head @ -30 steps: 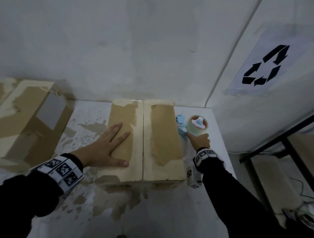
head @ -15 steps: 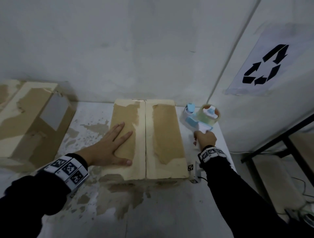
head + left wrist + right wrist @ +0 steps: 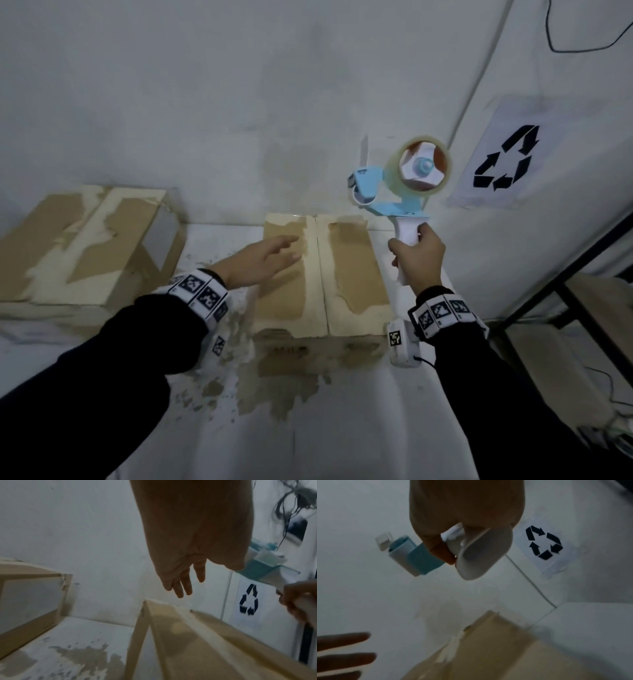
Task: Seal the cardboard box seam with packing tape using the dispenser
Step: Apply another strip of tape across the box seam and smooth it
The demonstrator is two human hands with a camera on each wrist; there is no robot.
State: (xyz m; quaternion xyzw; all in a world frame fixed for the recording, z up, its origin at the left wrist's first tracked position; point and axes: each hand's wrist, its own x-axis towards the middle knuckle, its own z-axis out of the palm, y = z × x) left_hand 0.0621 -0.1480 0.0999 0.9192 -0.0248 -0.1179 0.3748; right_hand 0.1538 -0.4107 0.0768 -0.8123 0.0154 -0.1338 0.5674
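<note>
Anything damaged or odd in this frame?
Yes. The box top has its brown surface peeled off in pale patches beside the seam. The table shows similar torn brown patches. The second box, at left, is scuffed likewise.

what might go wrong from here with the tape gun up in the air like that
1. The left hand hovers open above the box rather than pressing it, so the flaps may part or the box may slide when tape goes on.
2. The right hand grips the dispenser low on its handle, well above the seam; it could land off-line.
3. The loose tape end sticks up and might fold onto itself.
</note>
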